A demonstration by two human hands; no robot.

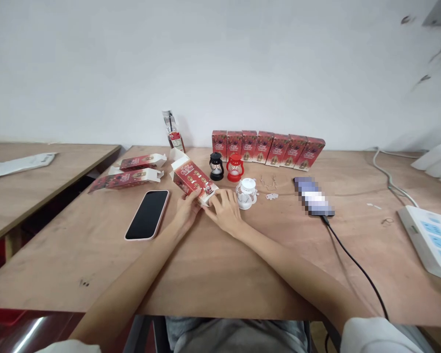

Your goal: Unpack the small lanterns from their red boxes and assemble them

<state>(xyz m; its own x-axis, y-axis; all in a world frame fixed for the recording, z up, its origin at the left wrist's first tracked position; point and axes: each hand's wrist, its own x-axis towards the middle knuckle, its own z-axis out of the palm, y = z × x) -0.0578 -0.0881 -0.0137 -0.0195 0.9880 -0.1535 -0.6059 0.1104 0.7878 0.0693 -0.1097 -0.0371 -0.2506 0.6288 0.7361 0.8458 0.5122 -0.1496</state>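
Note:
A red printed cardboard box [193, 177] lies tilted on the table, its flaps standing open at the far end. My left hand [187, 208] grips its near left side, thumb on the printed face. At the near end, my right hand [225, 208] has its fingers bent against the box's edge; the fingertips are partly hidden. Just right of that hand stands a small white lantern [246, 194]. Behind it are a red lantern [235, 168] and a black lantern [216, 166], both upright.
Several closed red boxes [264, 147] stand in a row by the wall. Two open boxes [134, 179] lie left. A pink-edged phone [147, 215], a second phone [313, 196] on a cable, a bottle [174, 135], wire hooks [269, 183] and a power strip [429, 240] surround the work spot.

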